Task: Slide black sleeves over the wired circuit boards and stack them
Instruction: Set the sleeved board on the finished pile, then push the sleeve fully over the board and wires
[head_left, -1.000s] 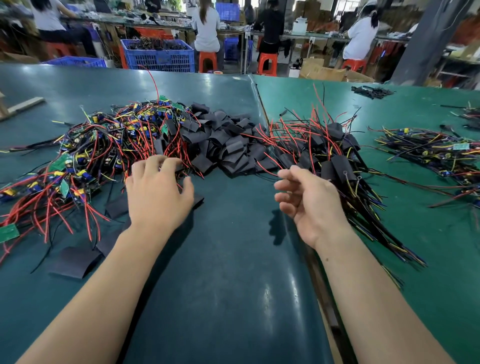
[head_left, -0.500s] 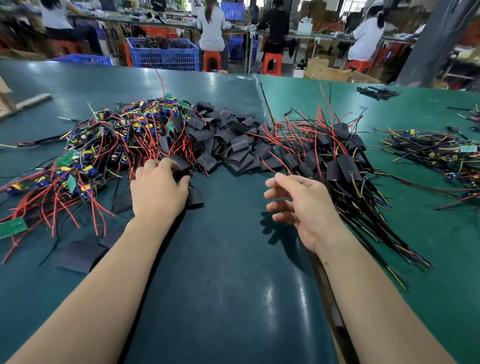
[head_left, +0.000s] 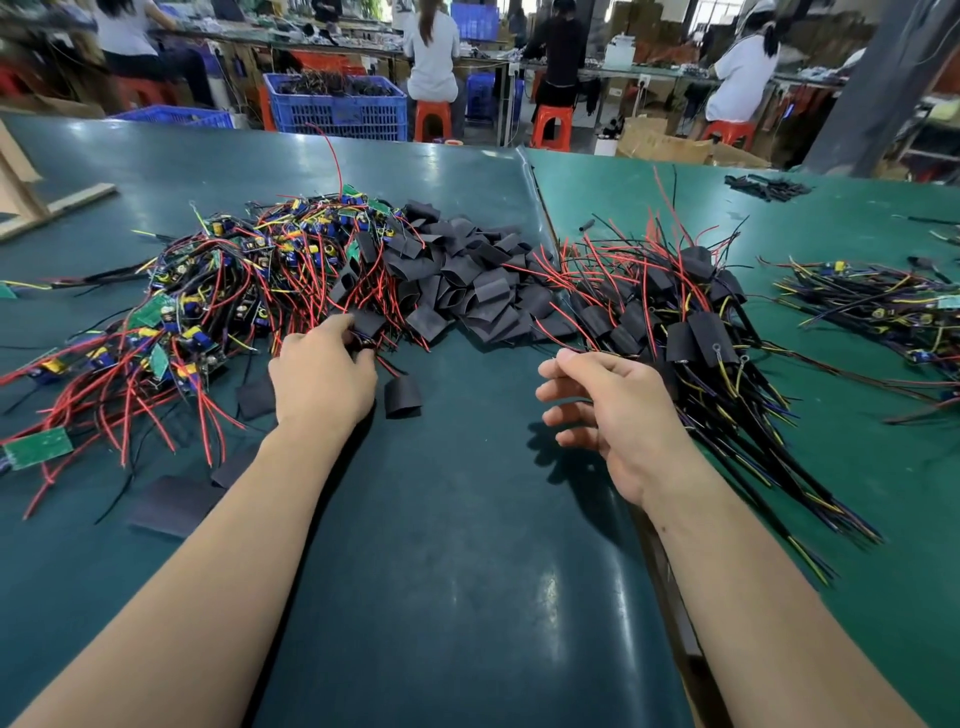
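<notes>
Far left on the bench (head_left: 467, 597) lies the tangle of bare circuit boards (head_left: 208, 312), green boards with red and black wires sprawling toward the near edge; a few flat black sleeves lie loose below it. The left hand (head_left: 322, 379) reaches palm down into the right fringe of that tangle, its fingers curled onto something dark among the red wires. Whether that is a board or a sleeve cannot be told, as the fingertips are buried. Just right of this hand a single sleeve (head_left: 402, 396) lies apart on the bench, its open end facing roughly the person.

Straight ahead, beyond and between both hands, sits the heap of empty sleeves (head_left: 467, 280), nearer the left hand. The coming move probably turns on this: the boards lie left and forward of the left hand, with wires running mostly toward the person, so a board would likely be drawn back and right to meet a sleeve.

The right hand (head_left: 608, 415) hovers above the bench, fingers loosely bent, thumb against forefinger, holding nothing visible. Touching its far side is the stack of finished pieces (head_left: 691, 332), sleeved ends forward, wires fanning back and right.
</notes>
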